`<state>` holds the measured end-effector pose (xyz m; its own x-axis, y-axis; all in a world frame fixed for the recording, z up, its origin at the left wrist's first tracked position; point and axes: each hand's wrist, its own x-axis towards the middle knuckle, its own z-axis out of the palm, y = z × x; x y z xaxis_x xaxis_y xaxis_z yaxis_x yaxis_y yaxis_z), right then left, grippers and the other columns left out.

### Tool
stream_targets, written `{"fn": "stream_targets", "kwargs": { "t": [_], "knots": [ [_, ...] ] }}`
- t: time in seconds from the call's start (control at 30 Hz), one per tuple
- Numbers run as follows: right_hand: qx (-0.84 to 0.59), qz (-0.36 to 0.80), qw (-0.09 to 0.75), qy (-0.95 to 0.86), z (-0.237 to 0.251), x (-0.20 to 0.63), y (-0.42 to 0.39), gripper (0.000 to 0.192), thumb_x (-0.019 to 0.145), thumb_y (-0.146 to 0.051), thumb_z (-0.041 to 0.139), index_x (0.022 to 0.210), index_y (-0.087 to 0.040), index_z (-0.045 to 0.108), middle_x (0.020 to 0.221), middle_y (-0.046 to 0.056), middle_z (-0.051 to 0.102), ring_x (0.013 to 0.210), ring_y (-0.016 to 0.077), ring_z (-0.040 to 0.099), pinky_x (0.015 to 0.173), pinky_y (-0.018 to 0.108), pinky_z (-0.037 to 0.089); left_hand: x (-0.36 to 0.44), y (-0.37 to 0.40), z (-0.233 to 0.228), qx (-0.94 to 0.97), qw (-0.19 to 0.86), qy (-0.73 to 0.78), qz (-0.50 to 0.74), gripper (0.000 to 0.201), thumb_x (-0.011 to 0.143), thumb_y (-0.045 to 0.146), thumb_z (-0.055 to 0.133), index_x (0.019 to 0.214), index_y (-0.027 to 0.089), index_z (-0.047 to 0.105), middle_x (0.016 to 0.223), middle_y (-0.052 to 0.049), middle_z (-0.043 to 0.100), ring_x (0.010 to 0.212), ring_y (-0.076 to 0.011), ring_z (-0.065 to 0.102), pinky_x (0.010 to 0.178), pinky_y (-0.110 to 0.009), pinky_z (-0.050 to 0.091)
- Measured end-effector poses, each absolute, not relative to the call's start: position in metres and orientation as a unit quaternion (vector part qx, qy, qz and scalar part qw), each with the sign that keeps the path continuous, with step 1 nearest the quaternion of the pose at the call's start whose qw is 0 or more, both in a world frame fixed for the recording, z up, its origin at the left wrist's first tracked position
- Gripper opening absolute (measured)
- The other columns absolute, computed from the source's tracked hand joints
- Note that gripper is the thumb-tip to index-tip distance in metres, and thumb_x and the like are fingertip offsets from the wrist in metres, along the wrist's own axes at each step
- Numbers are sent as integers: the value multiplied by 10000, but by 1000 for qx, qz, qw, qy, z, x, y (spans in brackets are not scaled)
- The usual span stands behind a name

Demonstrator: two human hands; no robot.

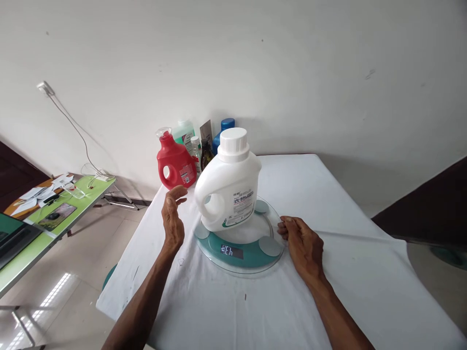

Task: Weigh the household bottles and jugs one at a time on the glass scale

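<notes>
A large white laundry detergent bottle (226, 187) with a white screw cap stands upright on a round glass bathroom scale (251, 260). Part of the scale's top is hidden behind it. Lit digits show on the scale's display (231, 251), but I cannot read them surely. To the left of the bottle, and apart from it, my left hand (173, 218) is open with its fingers bent toward the bottle. At the scale's right rim, my right hand (302, 245) has its fingers curled together, the fingertips at the glass edge. Whether they grip anything is hidden.
Behind the detergent, by the wall, stand a red jug (175, 163), a pale green container (183, 131), a blue-capped bottle (228, 124) and smaller bottles. A white cloth (350, 282) covers the table. On the left is a green table (65, 228) with papers, a phone and a laptop.
</notes>
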<state>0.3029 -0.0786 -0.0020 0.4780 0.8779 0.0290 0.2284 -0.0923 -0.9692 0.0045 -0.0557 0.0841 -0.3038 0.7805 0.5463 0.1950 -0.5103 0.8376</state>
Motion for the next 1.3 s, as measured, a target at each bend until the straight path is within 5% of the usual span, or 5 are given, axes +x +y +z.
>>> {"fn": "stream_targets", "kwargs": {
  "t": [0.37,0.53,0.73,1.03,1.3],
  "knots": [
    [-673,296,530,-422,-7,306,-77,493,945,-665,482,986,-229,710,892,90,778,786,260,727,762,395,558,46,-57,119,592,170,449,648,758,1014,844,364,1380,244,647,1304,-140,722,1222,-322,689,1030,-476,558],
    [-673,286,524,-436,-5,307,-78,544,947,-741,484,933,-242,702,870,91,788,786,273,744,761,394,558,53,-57,131,603,232,525,554,626,908,815,618,1062,219,731,882,-72,749,832,-263,715,757,-364,560],
    [-670,293,520,-442,-4,309,-79,561,965,-759,460,932,-250,694,859,86,789,771,273,754,767,384,564,56,-44,125,546,349,510,566,555,774,666,824,615,209,552,530,14,485,518,-124,430,517,-275,363],
    [-641,308,544,-446,-8,311,-79,602,987,-799,417,955,-255,673,885,109,799,740,285,749,727,394,586,65,-26,142,440,345,486,671,694,607,619,919,572,247,335,497,103,215,461,-49,203,427,-227,203],
    [-638,299,548,-451,-9,311,-78,653,978,-869,388,910,-272,645,836,101,784,750,302,764,715,404,581,92,41,175,454,280,433,727,652,717,633,901,627,247,383,541,79,296,489,-79,332,451,-238,315]
  ]
}}
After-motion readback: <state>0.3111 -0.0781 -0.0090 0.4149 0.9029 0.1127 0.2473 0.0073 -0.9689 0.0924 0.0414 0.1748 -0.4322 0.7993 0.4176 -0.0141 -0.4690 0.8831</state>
